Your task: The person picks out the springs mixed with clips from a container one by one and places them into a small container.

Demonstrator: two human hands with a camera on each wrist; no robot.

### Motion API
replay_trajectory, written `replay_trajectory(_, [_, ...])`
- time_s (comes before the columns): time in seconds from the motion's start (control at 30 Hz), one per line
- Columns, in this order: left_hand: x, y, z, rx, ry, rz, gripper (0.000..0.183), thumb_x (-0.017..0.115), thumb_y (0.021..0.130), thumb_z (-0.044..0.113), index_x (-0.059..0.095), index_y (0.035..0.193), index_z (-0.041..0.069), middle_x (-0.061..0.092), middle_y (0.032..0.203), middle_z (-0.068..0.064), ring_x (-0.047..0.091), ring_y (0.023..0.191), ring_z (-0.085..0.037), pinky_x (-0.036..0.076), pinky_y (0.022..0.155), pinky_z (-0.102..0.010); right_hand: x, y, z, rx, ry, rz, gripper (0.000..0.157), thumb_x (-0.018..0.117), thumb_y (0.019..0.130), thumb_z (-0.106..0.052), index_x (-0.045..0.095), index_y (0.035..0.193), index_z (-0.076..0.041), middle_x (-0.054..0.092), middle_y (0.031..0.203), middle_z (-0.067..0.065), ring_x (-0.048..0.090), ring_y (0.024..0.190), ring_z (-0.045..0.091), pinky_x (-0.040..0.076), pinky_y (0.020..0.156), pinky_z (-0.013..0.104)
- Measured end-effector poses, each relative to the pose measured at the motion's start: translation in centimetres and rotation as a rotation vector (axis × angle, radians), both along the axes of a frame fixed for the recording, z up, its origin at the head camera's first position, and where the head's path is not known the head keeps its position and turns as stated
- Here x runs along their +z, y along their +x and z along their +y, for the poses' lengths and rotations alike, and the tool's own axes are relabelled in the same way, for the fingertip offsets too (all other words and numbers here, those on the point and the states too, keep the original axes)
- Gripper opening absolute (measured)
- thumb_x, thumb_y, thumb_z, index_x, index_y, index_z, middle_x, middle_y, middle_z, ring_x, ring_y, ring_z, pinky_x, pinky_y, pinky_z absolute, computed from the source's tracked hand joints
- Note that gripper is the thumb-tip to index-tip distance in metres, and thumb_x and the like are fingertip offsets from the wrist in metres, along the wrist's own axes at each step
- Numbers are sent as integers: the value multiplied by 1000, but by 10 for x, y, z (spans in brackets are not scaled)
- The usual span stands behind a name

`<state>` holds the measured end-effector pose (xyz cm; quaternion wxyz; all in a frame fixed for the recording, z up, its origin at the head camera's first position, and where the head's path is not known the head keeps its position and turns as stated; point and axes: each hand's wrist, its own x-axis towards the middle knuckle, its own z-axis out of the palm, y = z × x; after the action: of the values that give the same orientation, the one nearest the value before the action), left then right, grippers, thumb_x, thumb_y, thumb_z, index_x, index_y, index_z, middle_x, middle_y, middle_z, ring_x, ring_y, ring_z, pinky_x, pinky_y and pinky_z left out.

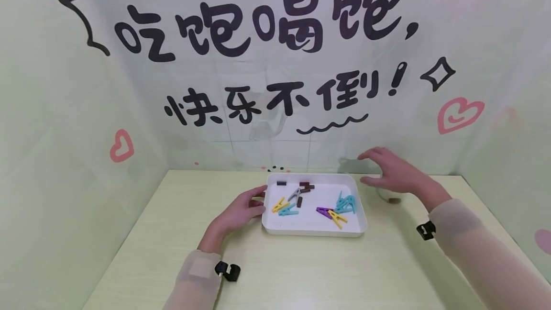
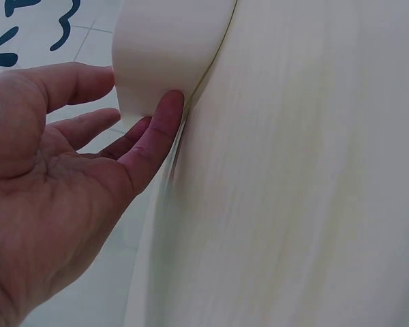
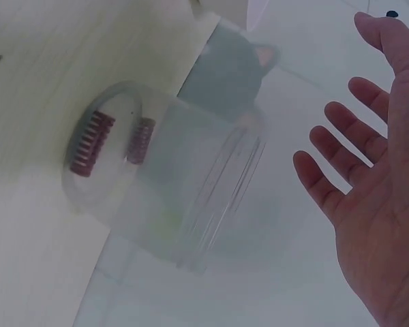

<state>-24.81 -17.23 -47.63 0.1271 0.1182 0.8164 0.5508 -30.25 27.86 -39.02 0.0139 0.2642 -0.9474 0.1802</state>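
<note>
My left hand touches the left end wall of a white tray with its fingertips, fingers loosely bent, as the left wrist view also shows. Inside the tray lie several plastic clothespins, among them a yellow one, a teal one and a purple one. Small dark brown pieces lie among them. To the tray's right, my right hand hovers with fingers spread, holding nothing. Just past it stands a clear jar, with a reddish-brown ribbed piece showing near its bottom.
Everything rests on a pale wood-grain table. A printed curtain with black characters hangs along the table's back edge. Further curtain panels stand at the left and right sides.
</note>
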Motion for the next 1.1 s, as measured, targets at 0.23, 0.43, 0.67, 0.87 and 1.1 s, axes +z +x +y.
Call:
replay_trajectory(0.23, [-2,0,-3,-4,3,-8,62,61,105,2,39,163,3,53,151,-18,59,124,-30,56,101,-40,-2,-5,-32,78,41,19,57,84,92,-37,65,140,-12,58,145,12,50,136,38,47,110,61])
replay_trajectory(0.43, [-4,-1,-6,-10,6,-1,62,61,105,1,39,163,2,53,150,-18,60,124,-31,56,102,-41,0,-10,-59,148,104,21,55,87,90,-32,66,139,-17,58,144,11,52,134,35,49,110,55])
replay_trajectory(0.67, [-3,1,-6,-4,-1,-6,62,61,105,1,40,163,3,54,150,-17,60,124,-30,56,102,-40,-2,-21,-87,266,228,69,50,86,91,-20,68,137,-19,60,143,10,53,131,34,50,108,54])
replay_trajectory(0.87, [-1,2,-5,-9,15,-7,61,61,105,1,40,163,2,53,150,-19,60,125,-32,57,101,-40,-5,-33,-109,330,355,82,50,84,92,-16,68,139,-24,58,145,9,52,133,33,50,109,53])
replay_trajectory(1.1, [-1,0,-4,-21,11,4,62,62,105,3,40,163,3,54,150,-16,60,124,-30,56,102,-40,-14,-46,-128,408,498,154,50,79,95,-12,67,141,-28,57,148,8,51,136,31,46,113,51])
